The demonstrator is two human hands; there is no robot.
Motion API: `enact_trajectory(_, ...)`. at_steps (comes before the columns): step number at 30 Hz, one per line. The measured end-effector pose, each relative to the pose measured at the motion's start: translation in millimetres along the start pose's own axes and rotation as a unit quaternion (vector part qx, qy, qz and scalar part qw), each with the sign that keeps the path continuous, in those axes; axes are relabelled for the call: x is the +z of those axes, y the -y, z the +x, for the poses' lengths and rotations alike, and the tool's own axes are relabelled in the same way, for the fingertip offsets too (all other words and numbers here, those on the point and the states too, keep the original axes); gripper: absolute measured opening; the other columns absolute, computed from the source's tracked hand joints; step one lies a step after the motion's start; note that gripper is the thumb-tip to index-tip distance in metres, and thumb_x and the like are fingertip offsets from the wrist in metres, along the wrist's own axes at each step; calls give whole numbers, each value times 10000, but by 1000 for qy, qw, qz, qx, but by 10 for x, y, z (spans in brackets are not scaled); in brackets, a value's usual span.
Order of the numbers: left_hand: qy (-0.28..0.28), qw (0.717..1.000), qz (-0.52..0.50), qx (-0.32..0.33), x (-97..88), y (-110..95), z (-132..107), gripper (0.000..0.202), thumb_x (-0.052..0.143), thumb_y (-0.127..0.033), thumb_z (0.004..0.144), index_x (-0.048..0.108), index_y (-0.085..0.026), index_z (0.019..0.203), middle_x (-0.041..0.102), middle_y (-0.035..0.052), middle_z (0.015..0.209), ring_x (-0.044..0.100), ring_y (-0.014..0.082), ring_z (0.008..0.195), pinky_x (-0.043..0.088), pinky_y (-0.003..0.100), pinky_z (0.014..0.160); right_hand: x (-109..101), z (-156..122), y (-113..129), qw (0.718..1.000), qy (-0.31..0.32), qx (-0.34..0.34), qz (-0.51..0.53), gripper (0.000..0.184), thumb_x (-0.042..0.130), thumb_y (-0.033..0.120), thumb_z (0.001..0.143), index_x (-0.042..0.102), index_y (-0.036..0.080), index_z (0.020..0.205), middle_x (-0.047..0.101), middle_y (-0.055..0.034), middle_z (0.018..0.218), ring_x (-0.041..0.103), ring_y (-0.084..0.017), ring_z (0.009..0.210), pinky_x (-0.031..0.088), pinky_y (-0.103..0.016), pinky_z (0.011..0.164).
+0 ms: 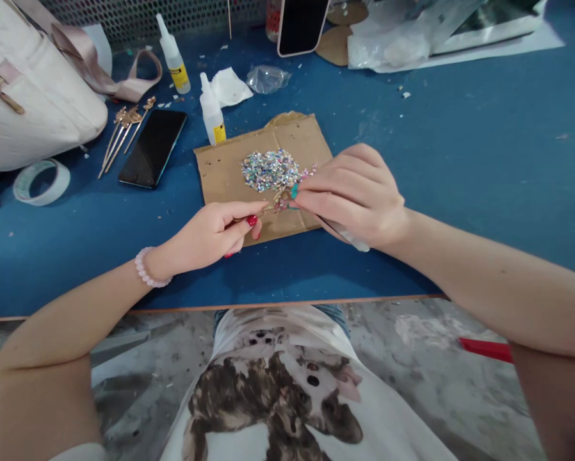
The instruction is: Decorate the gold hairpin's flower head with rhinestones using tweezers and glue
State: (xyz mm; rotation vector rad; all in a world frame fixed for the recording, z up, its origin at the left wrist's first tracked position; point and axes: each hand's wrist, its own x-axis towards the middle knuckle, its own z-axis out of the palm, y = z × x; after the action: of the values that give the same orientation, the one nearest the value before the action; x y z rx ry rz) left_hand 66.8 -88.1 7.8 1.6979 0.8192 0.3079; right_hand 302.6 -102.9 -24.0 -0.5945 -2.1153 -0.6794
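My left hand [220, 232] pinches the thin gold stem of a hairpin between thumb and forefinger. The ornamented head of the hairpin [281, 202], gold with pink beads, sits between my two hands over the cardboard [220, 186]. My right hand [352, 195] is closed right at that head. A bit of teal shows at its fingertips and a whitish end sticks out below the palm; what it grips is mostly hidden. Just beyond the fingers, a heap of glittering rhinestones [268, 169] lies on the cardboard, with a few pink ones at its right.
Two glue bottles [214, 115] [175, 61] stand behind the cardboard. To the left lie a black phone [153, 148], several gold hairpins [124, 131], a tape roll [41, 182] and a white bag [38, 83]. Another phone [301, 25] leans at the back beside plastic bags [393, 45].
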Motion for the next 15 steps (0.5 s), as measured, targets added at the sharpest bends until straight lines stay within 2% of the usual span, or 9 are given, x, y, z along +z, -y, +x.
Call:
enact_trajectory(5,4,1000,5,0,-1,3,-4,425,407,-102,910,654,-123,1256,599,10,797,402,3,441,354,124,441,17,-4,0,998,13,-7,-54,176,539,162,978,591,234,826,678,44,765,577,-95,706,436,-278,689)
enact_trajectory(10,9,1000,-5,-15,-5,9,0,435,414,-102,914,621,-106,1297,611,14,802,400,1,423,358,138,436,37,-15,-6,1000,-17,-11,-22,142,578,149,946,584,227,828,686,30,761,592,-111,706,444,-290,682)
enact_trajectory(15,11,1000,-25,-13,-11,16,6,439,414,-90,911,611,-100,1303,601,7,785,395,-3,421,349,131,434,17,-14,-28,999,-5,-14,-29,148,562,161,955,588,232,827,681,39,762,579,-109,703,434,-291,667)
